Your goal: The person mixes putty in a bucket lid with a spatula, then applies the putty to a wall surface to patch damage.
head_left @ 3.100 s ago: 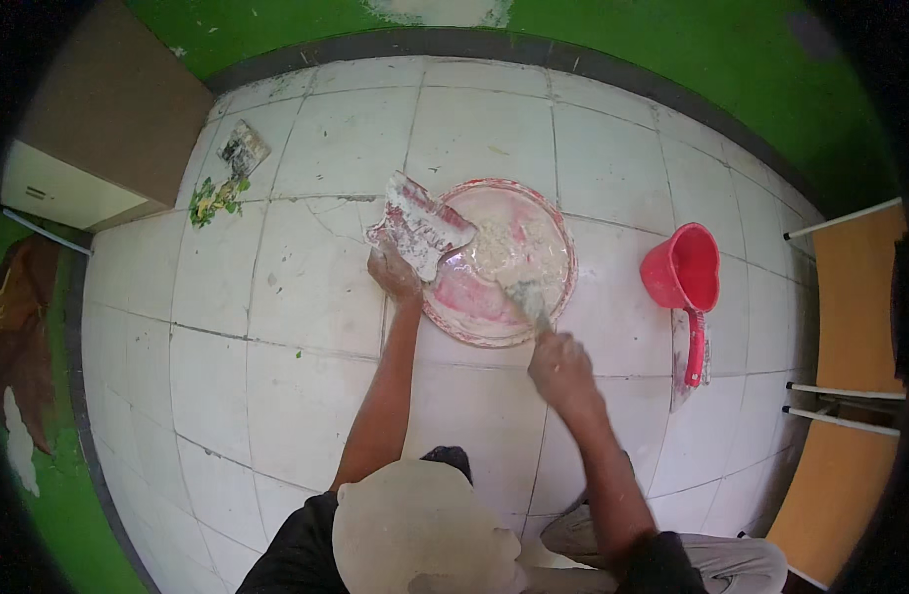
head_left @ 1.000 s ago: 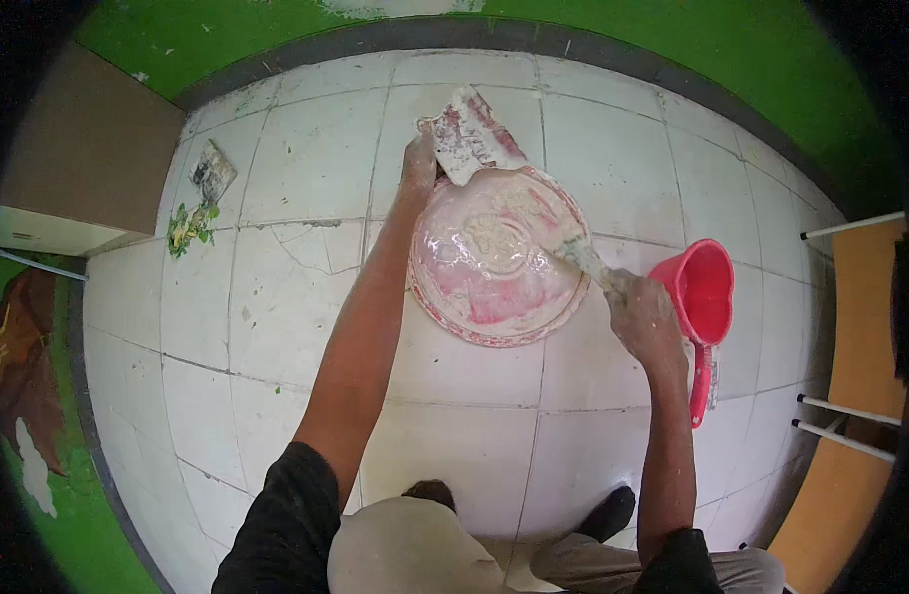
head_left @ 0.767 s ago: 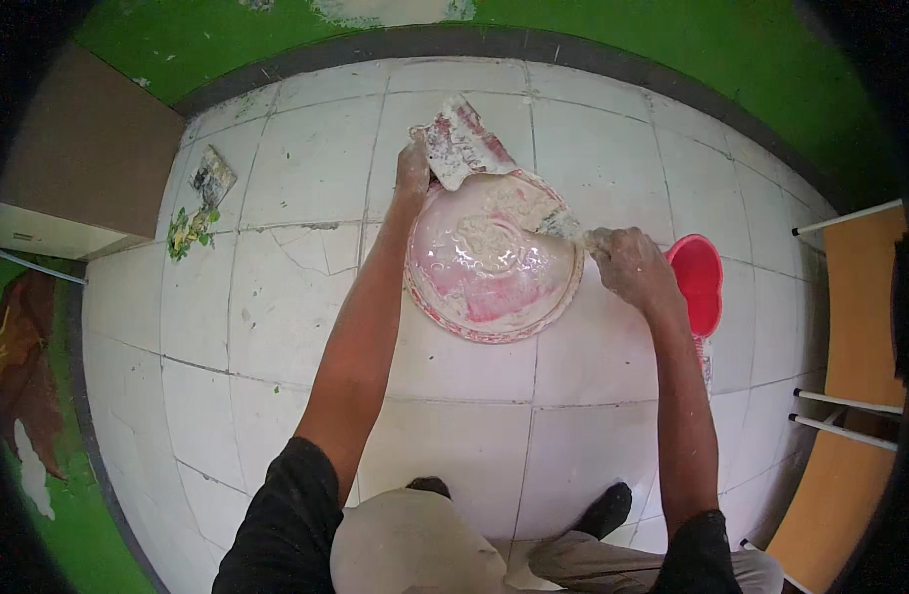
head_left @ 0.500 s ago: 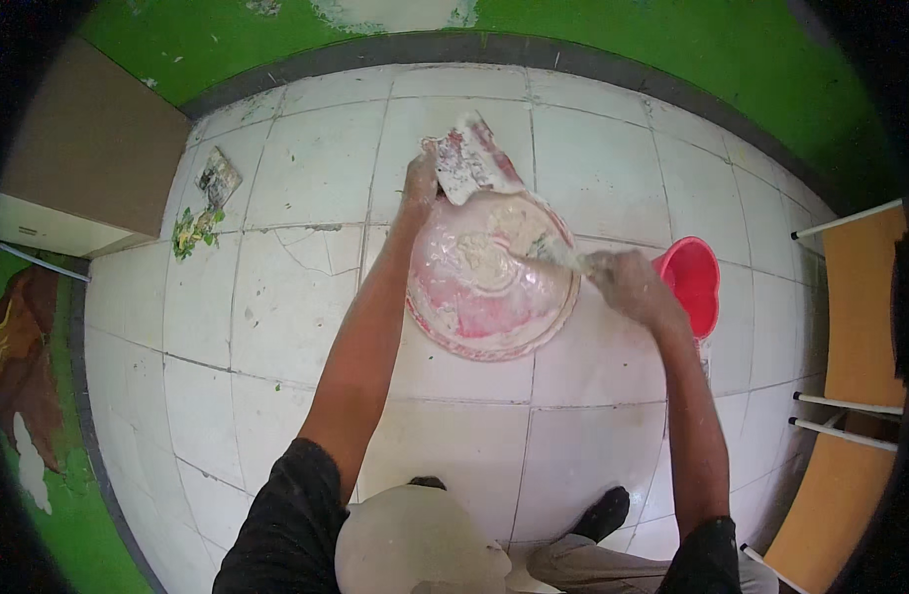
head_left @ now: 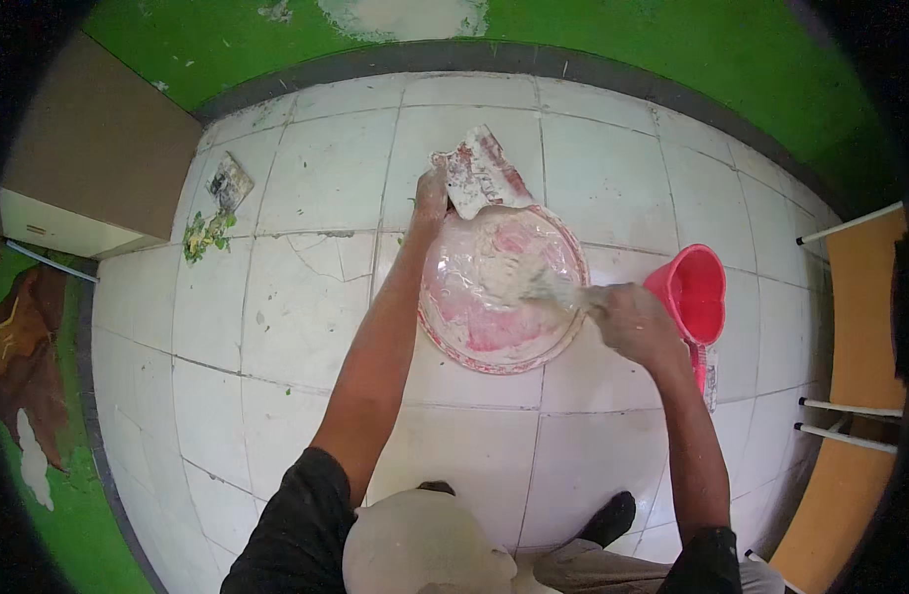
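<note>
Right hand: we see its fingers wrapped around the handle of a scraper, whose paste-smeared blade blurs over the right half of the tray.
Left hand: we have it gripping the left edge of a coated plate, held at the tray's far edge; we cannot tell whether the plate rests on the rim.
Scraper's shift: half a second ago its blade is nearer the tray's far right edge; now it is closer to the middle.
What the shift means: paste has left a patch by the far edge, where pink shows through, so we judge that the batch is being gathered and worked, not yet evenly blended.
Paste's texture: off-white and wet, lumpy at the centre, thin and glossy toward the left edge.
Tray's shape: the round pink tray looks like plastic, perhaps a lid, with a crusted rim; it sits on the floor in front of us.
Plate's surface: flat and angular, reddish under rough white crust.
Dipper's place: a smooth pink heart-mouthed dipper stands beyond the tray's right edge, handle toward us.
Floor's surface: glossy pale tiles, cracked in one spot left of the tray; leafy scraps lie near the far left corner, beside a cabinet.
</note>
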A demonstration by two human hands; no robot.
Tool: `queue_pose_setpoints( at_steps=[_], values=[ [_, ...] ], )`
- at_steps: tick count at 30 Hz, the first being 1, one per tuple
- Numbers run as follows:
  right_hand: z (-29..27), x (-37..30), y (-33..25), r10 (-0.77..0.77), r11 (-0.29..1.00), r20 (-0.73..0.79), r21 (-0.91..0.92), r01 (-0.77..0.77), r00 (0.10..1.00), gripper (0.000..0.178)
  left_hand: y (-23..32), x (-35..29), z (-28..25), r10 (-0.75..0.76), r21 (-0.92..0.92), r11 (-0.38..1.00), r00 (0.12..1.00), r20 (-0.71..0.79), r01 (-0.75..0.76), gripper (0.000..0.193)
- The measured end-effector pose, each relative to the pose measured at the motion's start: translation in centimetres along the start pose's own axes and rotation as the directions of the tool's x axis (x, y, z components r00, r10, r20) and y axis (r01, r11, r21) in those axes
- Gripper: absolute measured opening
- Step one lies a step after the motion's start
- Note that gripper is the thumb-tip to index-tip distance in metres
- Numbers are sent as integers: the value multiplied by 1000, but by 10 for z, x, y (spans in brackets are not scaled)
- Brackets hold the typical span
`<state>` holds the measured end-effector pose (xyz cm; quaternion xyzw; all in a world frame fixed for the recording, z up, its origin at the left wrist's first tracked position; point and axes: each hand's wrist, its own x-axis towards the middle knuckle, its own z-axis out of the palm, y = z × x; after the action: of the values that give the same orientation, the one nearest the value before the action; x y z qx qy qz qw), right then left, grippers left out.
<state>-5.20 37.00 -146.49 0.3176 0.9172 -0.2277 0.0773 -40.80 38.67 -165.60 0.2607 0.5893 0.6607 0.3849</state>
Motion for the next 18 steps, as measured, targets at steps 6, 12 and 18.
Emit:
queue_pose_setpoints(
  at_steps=[6,12,18],
  values=[
    [-13,10,6,99,992,-139,-70,-110,985,19,26,-14,-1,-14,-147,989,999,-29,9,50],
    [7,-32,-5,53,998,-56,40,-51,997,21,46,-32,-10,-17,-144,989,1000,-11,15,51],
    [45,-25,-16,82,996,-137,47,-76,987,26,36,-37,9,39,-138,990,998,43,-33,50]
  ],
)
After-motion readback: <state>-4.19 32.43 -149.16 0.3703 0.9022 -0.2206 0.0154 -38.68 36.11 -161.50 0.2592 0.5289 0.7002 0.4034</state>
